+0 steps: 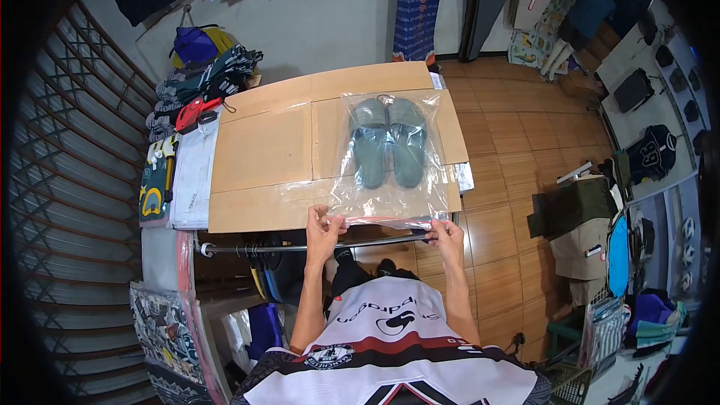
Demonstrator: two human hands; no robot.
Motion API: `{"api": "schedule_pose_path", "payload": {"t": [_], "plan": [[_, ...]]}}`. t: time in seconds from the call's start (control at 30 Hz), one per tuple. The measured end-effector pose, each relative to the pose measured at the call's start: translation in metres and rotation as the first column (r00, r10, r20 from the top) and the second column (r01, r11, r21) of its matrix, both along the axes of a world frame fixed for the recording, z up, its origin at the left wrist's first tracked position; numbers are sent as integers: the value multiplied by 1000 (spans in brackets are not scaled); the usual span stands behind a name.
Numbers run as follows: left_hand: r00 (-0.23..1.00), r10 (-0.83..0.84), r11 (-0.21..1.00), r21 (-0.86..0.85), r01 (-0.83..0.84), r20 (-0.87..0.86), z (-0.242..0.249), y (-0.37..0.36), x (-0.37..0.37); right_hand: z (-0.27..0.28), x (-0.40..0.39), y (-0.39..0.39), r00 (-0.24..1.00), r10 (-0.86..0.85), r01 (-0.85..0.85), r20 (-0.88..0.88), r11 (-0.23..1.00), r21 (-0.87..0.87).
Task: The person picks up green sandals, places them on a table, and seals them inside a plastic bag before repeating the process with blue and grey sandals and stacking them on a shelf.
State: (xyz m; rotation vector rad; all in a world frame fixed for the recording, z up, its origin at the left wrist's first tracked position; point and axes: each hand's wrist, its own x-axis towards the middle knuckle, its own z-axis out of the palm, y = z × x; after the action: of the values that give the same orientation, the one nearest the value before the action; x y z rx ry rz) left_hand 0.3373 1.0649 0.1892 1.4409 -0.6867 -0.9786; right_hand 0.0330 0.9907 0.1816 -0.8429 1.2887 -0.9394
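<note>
A pair of green slide sandals [388, 142] lies side by side inside a clear plastic zip bag [341, 180]. The bag rests flat on a sheet of brown cardboard [259, 150], its red-edged mouth toward me. At the left end of that mouth, my left hand [324, 231] pinches the plastic between thumb and fingers. My right hand [446, 235] grips the opposite corner the same way, so the edge is held stretched between both hands.
A metal clothes rail [255, 247] runs along the table's near edge, with hangers below it. Left of the cardboard are a red tool [196, 115], white packets [196, 180] and folded garments [217, 75]. Stacked clothes [581, 236] stand to the right, beyond the wood-look floor [499, 180].
</note>
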Motion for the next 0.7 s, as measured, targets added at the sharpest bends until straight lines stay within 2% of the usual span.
{"api": "schedule_pose_path", "payload": {"t": [0.23, 0.47, 0.6, 0.7], "plan": [[998, 9, 999, -53, -5, 66, -6, -1, -2, -7, -1, 0, 1000, 26, -26, -10, 998, -58], [1000, 12, 999, -45, -11, 20, 7, 0, -12, 5, 10, 2, 999, -31, 30, 13, 999, 28], [1000, -17, 999, -37, 18, 21, 9, -1, -17, 6, 14, 4, 1000, 0, -1, 3, 1000, 20], [994, -23, 999, -25, 26, 110, 1, -2, -15, -3, 14, 6, 1000, 11, -12, -11, 999, -33]]}}
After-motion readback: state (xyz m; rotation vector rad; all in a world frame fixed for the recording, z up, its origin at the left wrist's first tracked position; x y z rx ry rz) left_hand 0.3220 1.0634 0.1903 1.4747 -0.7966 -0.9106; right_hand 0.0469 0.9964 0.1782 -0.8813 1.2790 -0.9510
